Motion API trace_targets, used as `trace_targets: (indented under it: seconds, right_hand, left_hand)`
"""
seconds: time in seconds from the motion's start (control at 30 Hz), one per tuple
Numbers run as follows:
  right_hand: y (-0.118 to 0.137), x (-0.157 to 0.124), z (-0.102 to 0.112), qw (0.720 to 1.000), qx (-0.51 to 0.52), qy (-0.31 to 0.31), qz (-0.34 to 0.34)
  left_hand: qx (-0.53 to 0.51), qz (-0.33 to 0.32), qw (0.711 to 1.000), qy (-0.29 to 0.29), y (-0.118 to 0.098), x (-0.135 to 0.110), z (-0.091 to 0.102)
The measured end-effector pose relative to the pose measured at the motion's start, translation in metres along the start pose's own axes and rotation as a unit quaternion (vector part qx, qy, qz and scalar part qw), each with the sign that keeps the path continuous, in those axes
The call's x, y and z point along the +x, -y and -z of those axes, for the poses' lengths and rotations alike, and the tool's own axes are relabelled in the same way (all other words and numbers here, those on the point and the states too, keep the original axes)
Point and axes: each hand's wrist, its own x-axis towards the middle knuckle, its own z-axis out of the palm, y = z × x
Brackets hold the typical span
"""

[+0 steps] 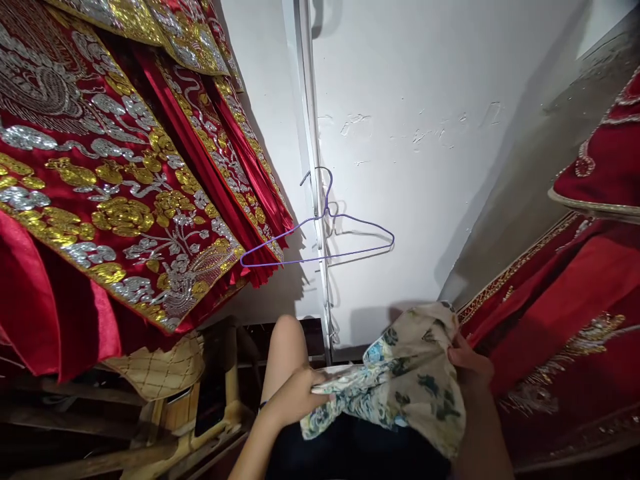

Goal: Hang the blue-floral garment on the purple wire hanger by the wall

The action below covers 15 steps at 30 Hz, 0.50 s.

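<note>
A beige cloth garment with a dark leaf print and a gathered blue-green floral part is held across my lap. My left hand grips its gathered left end between thumb and fingers. At the upper right edge of the cloth, my right hand is closed on the fabric, and some of its fingers are hidden behind it. Above both hands, a bare purple wire hanger hangs by its hook near a vertical metal strip. Neither hand touches the hanger.
Red garments with gold and silver sequin embroidery hang at the left. More red embroidered cloth is close on the right. A white wall stands ahead. At lower left is a wooden chair frame with a quilted beige item.
</note>
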Motion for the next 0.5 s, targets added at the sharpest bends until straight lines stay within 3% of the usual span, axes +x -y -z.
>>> trace_targets:
  seconds: [0.13,0.3,0.4,0.5]
  right_hand:
    - [-0.006,0.022,-0.005,1.0,-0.021,0.014,-0.006]
    - [-0.032,0.056,-0.022,0.979,-0.174,0.097,0.05]
    - [-0.039,0.074,-0.037,0.967,-0.217,0.038,0.13]
    - [-0.031,0.091,-0.056,0.967,-0.179,-0.01,0.181]
  left_hand:
    - [0.033,0.018,0.998,-0.055,0.025,-0.022,0.041]
    - [0.039,0.012,0.987,-0.156,0.033,-0.049,0.085]
    - [0.033,-0.009,0.977,-0.211,0.026,-0.062,0.097]
    - [0.013,-0.02,0.971,-0.236,0.017,-0.075,0.102]
